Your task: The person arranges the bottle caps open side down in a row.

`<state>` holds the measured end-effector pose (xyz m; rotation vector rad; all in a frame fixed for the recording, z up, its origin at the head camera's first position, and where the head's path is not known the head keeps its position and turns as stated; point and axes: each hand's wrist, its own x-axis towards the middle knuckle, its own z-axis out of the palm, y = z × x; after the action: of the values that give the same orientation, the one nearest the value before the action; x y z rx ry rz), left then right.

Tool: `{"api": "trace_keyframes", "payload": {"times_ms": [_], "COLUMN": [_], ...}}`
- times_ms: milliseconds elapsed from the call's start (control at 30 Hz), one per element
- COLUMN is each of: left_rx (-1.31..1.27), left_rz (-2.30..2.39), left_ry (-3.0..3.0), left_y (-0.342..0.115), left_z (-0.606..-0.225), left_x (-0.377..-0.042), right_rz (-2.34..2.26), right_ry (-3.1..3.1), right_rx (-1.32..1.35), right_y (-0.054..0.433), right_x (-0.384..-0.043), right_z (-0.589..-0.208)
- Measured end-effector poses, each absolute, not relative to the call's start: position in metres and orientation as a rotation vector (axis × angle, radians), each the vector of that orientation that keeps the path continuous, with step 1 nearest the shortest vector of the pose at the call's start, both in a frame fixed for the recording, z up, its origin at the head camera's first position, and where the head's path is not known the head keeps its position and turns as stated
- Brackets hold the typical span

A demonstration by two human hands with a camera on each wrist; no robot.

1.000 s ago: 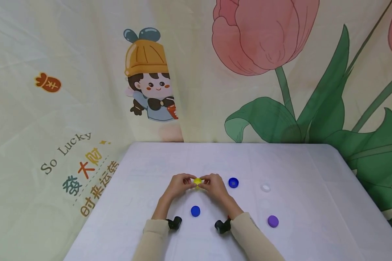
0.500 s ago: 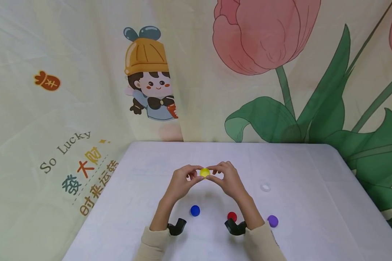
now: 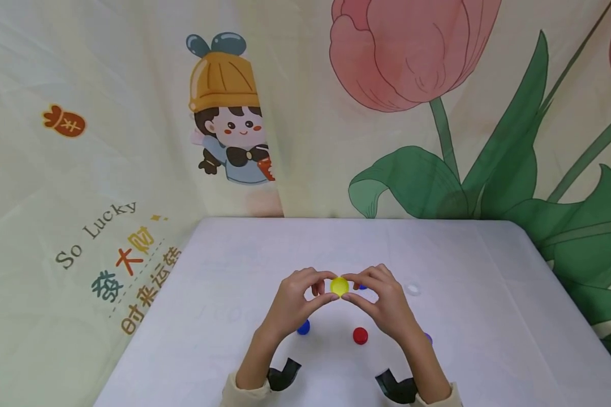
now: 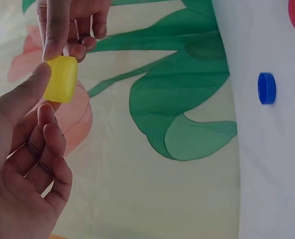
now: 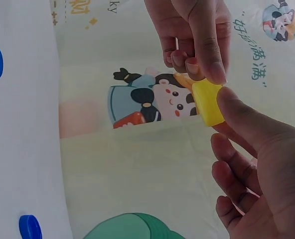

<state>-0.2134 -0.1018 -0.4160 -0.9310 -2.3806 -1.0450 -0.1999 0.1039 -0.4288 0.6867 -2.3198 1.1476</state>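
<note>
A small yellow bottle cap (image 3: 339, 286) is up off the table, its round face toward the head camera. My left hand (image 3: 291, 304) pinches its left side between thumb and index finger. From the other side, my right hand (image 3: 390, 304) pinches it the same way. In the left wrist view the cap (image 4: 62, 79) appears side-on as a short cylinder against the backdrop. The right wrist view also has the cap (image 5: 208, 103) between both thumbs. The remaining fingers of each hand are loosely curled.
On the white table (image 3: 244, 249) lie a red cap (image 3: 360, 336), a blue cap (image 3: 303, 327) partly behind my left hand, and a whitish ring-shaped cap (image 3: 413, 289). Another blue cap (image 3: 363, 287) and a purple one (image 3: 428, 338) are mostly hidden by my right hand and arm.
Both hands have lifted the yellow cap off the table and carried it rightward, nearer the head camera. The red cap has come out from behind my right wrist.
</note>
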Motion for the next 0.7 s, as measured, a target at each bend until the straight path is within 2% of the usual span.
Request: {"api": "trace_keyframes", "payload": {"times_ms": [433, 700], "left_rx": [-0.972, -0.593], "left_rz": [-1.307, -1.678], "left_ry": [-2.353, -2.614], "left_y": [-0.094, -0.096], "left_z": [-0.421, -0.421], "left_x": [-0.211, -0.209], "right_rz": [1.184, 1.204], "right_ry": [-2.291, -2.288], "right_rx": [0.660, 0.653], "right_y": [0.115, 0.116], "right_x": [-0.192, -0.190], "right_z": [-0.436, -0.438]}}
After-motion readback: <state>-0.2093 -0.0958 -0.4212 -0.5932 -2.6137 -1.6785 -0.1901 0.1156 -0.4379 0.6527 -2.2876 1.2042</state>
